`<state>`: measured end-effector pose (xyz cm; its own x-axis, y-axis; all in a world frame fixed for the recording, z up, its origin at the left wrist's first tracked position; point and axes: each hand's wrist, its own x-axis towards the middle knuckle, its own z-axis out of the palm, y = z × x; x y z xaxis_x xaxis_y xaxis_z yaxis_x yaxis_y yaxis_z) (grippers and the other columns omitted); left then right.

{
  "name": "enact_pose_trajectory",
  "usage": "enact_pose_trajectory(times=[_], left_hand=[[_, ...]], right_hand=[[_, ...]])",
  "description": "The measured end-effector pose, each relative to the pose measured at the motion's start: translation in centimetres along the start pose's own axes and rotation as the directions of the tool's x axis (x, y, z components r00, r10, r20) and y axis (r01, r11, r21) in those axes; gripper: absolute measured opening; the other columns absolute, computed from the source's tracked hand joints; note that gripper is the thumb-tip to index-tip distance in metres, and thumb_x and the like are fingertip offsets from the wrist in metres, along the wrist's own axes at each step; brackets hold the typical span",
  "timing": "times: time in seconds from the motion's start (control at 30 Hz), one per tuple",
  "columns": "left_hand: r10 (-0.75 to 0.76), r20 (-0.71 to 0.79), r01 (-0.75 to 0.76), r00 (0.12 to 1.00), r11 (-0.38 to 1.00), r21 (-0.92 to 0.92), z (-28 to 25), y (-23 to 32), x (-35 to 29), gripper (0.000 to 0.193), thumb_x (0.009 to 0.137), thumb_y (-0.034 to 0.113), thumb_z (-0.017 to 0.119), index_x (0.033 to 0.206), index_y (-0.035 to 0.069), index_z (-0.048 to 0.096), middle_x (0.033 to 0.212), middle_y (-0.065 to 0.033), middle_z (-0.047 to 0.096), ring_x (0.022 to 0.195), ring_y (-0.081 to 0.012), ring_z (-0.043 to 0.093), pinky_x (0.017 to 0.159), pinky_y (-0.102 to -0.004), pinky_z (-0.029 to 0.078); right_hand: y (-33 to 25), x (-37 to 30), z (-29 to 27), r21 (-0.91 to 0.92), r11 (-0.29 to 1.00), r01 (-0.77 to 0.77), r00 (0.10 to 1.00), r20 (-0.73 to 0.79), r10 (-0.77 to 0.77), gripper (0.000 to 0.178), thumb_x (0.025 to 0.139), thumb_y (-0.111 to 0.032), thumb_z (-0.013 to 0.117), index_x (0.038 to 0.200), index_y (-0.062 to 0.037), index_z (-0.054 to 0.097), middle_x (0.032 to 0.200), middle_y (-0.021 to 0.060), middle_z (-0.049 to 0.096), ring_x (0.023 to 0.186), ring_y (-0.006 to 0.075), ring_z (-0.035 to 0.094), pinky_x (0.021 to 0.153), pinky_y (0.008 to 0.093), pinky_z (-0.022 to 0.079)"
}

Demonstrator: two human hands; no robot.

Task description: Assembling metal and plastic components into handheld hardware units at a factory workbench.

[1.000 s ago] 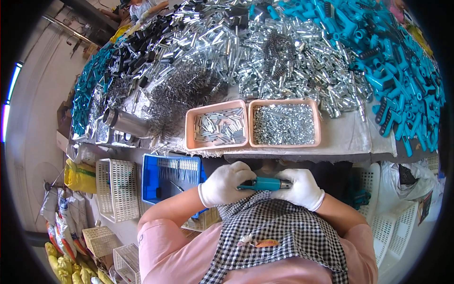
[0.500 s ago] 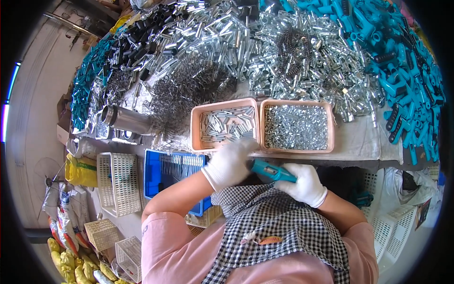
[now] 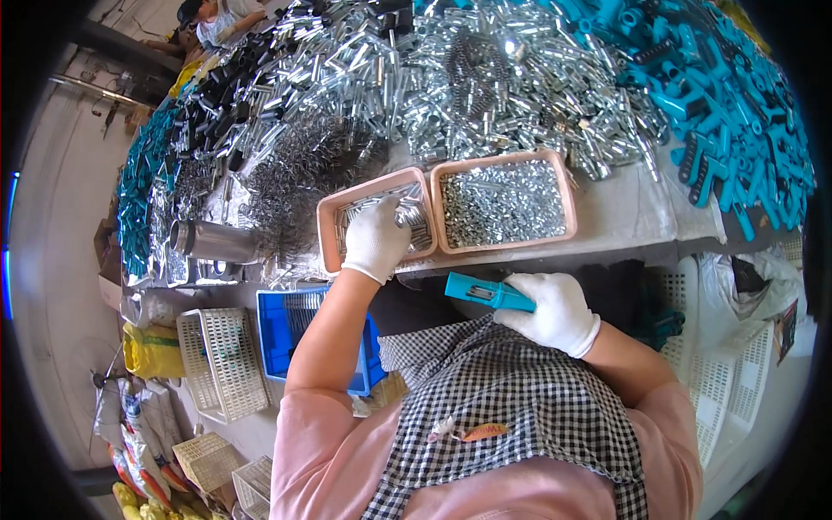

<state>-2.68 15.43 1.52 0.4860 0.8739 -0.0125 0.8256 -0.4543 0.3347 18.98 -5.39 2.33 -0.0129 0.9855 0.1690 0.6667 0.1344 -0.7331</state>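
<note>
My left hand (image 3: 376,238), in a white glove, reaches into the left pink tray (image 3: 327,221), which holds thin metal pieces, and its fingers rest on them. My right hand (image 3: 555,309), also gloved, holds a teal plastic handle (image 3: 485,293) near my chest, below the table edge. The right pink tray (image 3: 568,191) beside it is full of small shiny metal parts.
Heaps of silver metal tubes (image 3: 485,78), wire springs (image 3: 303,165), black parts (image 3: 217,113) and teal plastic handles (image 3: 737,95) cover the table. A steel flask (image 3: 212,240) lies at left. A blue crate (image 3: 290,325) and white baskets (image 3: 221,364) stand below. Another person (image 3: 212,17) works at the far end.
My left hand let go of the teal handle and moved up into the left pink tray. My right hand keeps the handle, now tilted and lower right.
</note>
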Motion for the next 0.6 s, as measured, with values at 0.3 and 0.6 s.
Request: enact_pose_trajectory(times=[0.3,0.6], left_hand=[[-0.022,0.086,0.009,0.996,0.989,0.147,0.8,0.4,0.9,0.025,0.076,0.011,0.060,0.095,-0.001,0.068,0.092,-0.0296,0.068,0.094,-0.0439,0.066,0.087,-0.0483,0.050],[-0.065,0.050,0.063,0.997,0.997,0.045,-0.2,0.7,1.8,0.028,0.075,0.020,0.066,0.093,-0.001,0.072,0.093,-0.0249,0.070,0.090,-0.0386,0.069,0.084,-0.0450,0.052]], right_hand=[[-0.4,-2.0,-0.3,-0.054,0.997,0.064,0.996,-0.055,-0.067,0.036,0.071,-0.038,0.082,0.092,-0.0115,0.071,0.068,0.0119,0.067,0.061,0.0314,0.066,0.057,0.0403,0.052],[-0.1,-3.5,-1.0,-0.056,0.998,0.041,0.993,-0.106,-0.047,0.037,0.070,-0.038,0.082,0.093,-0.0108,0.070,0.069,0.0115,0.067,0.062,0.0309,0.066,0.058,0.0408,0.052]])
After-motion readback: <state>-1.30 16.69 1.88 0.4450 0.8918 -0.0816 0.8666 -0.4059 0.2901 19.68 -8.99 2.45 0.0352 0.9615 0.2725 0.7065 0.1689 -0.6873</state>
